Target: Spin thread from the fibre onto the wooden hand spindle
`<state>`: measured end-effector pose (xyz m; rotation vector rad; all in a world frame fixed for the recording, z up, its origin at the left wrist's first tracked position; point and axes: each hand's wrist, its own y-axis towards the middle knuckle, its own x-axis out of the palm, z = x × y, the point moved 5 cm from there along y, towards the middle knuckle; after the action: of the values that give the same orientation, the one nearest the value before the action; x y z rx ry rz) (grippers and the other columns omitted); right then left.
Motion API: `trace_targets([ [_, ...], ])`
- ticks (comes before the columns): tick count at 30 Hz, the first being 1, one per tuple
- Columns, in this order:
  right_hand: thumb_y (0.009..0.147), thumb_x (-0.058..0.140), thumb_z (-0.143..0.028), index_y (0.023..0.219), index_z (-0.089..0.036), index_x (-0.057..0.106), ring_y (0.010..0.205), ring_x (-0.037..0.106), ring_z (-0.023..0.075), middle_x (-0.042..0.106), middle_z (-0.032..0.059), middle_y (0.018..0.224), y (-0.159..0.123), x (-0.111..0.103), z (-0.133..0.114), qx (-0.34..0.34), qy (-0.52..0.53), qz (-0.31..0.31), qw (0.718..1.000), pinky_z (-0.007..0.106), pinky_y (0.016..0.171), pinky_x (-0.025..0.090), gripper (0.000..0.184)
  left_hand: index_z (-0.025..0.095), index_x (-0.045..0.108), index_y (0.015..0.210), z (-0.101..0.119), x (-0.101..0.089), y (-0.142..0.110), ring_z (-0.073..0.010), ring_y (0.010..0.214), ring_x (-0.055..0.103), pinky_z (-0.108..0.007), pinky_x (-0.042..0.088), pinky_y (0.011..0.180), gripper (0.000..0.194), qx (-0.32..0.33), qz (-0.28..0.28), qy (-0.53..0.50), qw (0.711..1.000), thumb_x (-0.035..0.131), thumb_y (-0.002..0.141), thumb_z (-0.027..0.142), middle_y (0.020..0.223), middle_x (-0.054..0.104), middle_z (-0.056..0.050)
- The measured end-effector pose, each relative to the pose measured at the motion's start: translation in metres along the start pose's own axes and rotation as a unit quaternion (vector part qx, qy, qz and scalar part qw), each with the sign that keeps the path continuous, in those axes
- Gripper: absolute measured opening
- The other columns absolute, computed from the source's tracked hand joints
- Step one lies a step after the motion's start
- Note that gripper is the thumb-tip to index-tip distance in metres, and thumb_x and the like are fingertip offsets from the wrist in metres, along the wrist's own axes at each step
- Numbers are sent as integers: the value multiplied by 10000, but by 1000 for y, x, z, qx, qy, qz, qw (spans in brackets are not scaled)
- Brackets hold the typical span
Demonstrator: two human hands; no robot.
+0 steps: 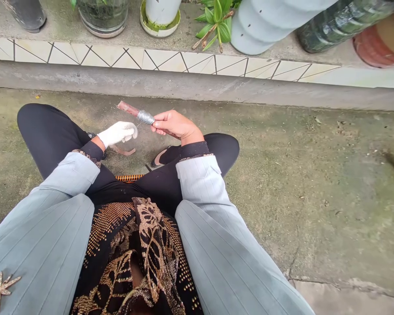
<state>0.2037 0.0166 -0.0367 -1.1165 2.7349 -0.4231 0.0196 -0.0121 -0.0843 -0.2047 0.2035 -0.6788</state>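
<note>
My right hand (174,125) is bare and closed around a reddish-brown stick (127,107), its thumb and fingers gripping near the wound part. Silvery wire (145,117) is coiled tightly around the stick's middle. The stick's rough end points up and to the left. Just below it, my left hand (116,134) wears a white glove, its fingers curled together. Whatever those fingers may hold is too small to make out. Both hands are above the ground between my knees, apart from each other.
A tiled ledge (197,64) runs across the front, bearing a white pot (160,12), a leafy plant (216,22), a large grey container (265,22) and a reddish pot (374,46). Below me lie the concrete ground (282,183) and a pinkish curved strip (124,151) near my feet.
</note>
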Motion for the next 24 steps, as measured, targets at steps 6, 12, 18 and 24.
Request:
trace_targets([
  [6,893,562,-303,754,-148,608,529,463,106,530,16,571,14,-15,19,111,-143,198,963,223,521,401,213,132,629,783,12,12,-1,-83,474,417,-205,331,503,276,6,-9,102,995,497,858,362,533,495,20],
  [12,859,596,-279,931,-146,710,858,629,230,695,130,912,21,-18,29,229,-452,170,845,310,748,459,189,127,645,766,21,16,-3,-97,507,455,-221,353,551,260,30,3,161,986,451,836,285,529,505,19],
  [18,836,664,-308,795,-126,713,601,552,115,678,62,743,2,20,36,290,-370,-191,862,260,618,424,193,121,624,729,20,8,-3,-77,475,389,-208,301,489,211,19,37,149,988,493,807,267,525,484,25],
  [24,750,742,-493,829,-125,658,532,453,64,609,0,667,-8,8,-7,18,-36,-107,993,203,506,369,386,125,608,792,12,-3,-1,-71,438,360,-196,285,439,278,-5,74,0,997,546,842,392,505,442,41],
])
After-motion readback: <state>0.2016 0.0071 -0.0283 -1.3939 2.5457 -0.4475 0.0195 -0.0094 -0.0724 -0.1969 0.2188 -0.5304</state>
